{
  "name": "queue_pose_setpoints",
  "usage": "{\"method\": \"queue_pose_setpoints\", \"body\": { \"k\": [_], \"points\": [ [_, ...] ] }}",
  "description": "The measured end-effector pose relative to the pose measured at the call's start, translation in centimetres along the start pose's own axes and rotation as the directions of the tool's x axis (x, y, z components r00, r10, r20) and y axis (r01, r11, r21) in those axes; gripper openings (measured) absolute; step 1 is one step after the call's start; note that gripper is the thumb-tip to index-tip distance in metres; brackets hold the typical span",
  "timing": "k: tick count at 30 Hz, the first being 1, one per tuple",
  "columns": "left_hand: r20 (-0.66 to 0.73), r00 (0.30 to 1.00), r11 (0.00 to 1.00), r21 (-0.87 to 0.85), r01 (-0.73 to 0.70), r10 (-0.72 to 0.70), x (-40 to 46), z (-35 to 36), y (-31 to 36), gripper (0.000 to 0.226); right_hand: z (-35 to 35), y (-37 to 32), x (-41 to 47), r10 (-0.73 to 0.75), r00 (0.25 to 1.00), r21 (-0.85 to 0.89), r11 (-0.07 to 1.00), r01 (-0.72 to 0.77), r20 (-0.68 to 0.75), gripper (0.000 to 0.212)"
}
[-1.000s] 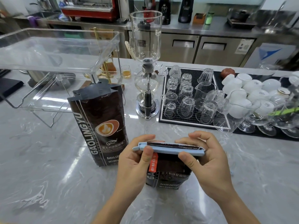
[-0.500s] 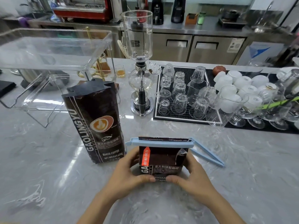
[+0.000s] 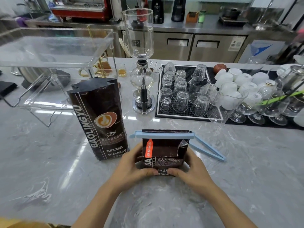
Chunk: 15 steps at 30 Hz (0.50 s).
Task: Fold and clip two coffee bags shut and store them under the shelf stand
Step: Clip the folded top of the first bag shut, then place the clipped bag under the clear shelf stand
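Both hands, left hand (image 3: 131, 165) & right hand (image 3: 192, 168), grip the clipped bag (image 3: 164, 153). Carried left carelessly, it could topple the open tall bag (image 3: 98, 119), spilling beans.

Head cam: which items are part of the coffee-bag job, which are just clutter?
In the job:
clipped bag, held by left hand and right hand
blue clip on its fold
tall bag, top unclipped
spare blue clip
clear shelf stand

Lying about:
siphon brewer
upturned glasses
white cups
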<state>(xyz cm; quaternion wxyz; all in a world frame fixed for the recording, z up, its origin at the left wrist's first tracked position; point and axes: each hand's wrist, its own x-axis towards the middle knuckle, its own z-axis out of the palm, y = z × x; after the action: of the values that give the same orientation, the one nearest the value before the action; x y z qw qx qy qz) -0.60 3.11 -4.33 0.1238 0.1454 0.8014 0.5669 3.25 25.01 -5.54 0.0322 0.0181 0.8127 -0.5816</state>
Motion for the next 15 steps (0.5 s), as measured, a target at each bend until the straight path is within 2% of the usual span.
{"method": "queue_pose_setpoints", "body": {
  "k": [6, 15],
  "points": [
    [0.042, 0.999, 0.996, 0.080, -0.029, 0.026, -0.4, -1.1, 0.6, 0.071, 0.5, -0.1, -0.3, -0.008, 0.999, 0.034, 0.999, 0.010, -0.048, 0.064],
    [0.004, 0.996, 0.995, 0.050, -0.091, 0.091, -2.5, -5.0, 1.4, 0.078, 2.8, -4.0, -1.3, -0.044, 0.995, 0.029, 0.998, 0.047, -0.095, 0.065]
  ]
}}
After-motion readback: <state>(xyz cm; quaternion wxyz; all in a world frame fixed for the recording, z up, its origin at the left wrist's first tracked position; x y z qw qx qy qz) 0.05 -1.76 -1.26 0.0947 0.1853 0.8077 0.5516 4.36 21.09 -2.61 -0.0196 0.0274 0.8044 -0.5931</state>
